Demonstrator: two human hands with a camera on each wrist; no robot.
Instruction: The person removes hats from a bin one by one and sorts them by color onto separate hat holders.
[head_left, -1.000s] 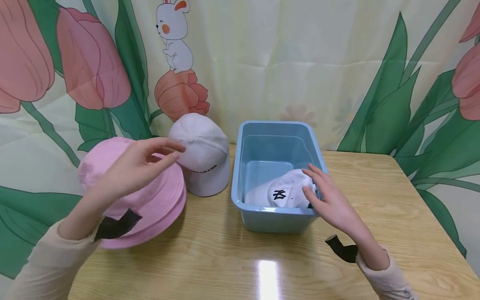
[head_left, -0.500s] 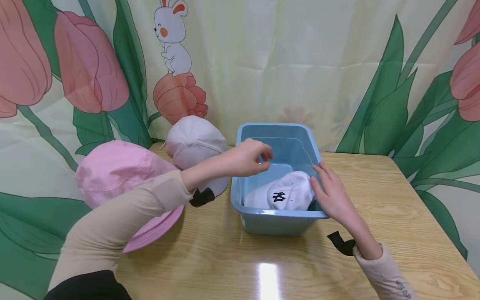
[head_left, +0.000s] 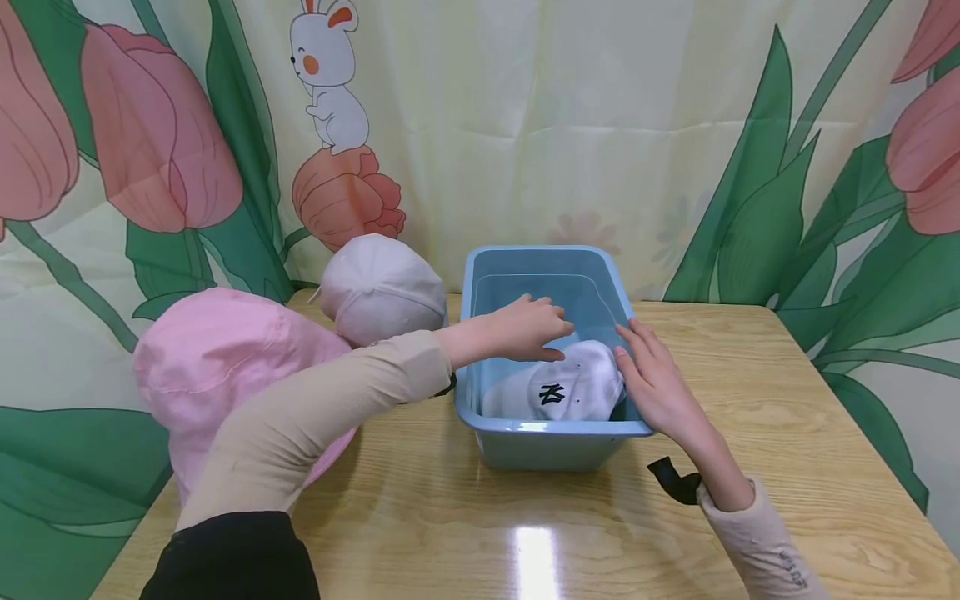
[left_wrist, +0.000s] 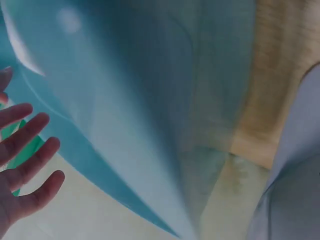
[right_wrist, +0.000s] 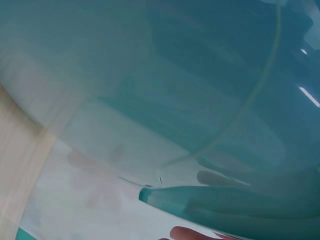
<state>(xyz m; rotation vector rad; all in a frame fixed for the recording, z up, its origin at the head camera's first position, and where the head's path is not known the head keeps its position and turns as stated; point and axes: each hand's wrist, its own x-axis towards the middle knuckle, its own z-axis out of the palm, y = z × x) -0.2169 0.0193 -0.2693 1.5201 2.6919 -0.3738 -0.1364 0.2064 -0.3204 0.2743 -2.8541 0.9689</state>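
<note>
My left hand [head_left: 525,329] reaches across over the blue plastic bin [head_left: 555,427], holding nothing. In the left wrist view its fingers [left_wrist: 37,192] are spread beside the bin wall. Below it in the bin lies a white baseball cap [head_left: 592,379] with a dark NY emblem, turned on its side. My right hand [head_left: 660,379] rests at the bin's right rim, fingers extended and close beside the cap. A second pale baseball cap [head_left: 382,287] sits on the table left of the bin, its brim hidden behind my left arm. Pink bucket hats [head_left: 217,350] lie farther left, partly covered by that arm.
Everything stands on a wooden table [head_left: 435,533]. A curtain [head_left: 480,125] printed with tulips and a rabbit hangs right behind the bin and caps. Dark straps [head_left: 673,482] hang at the wrists.
My left hand has swung right, from above the pink bucket hats to over the bin. My right hand has settled at the bin's right rim. The head view has shifted slightly.
</note>
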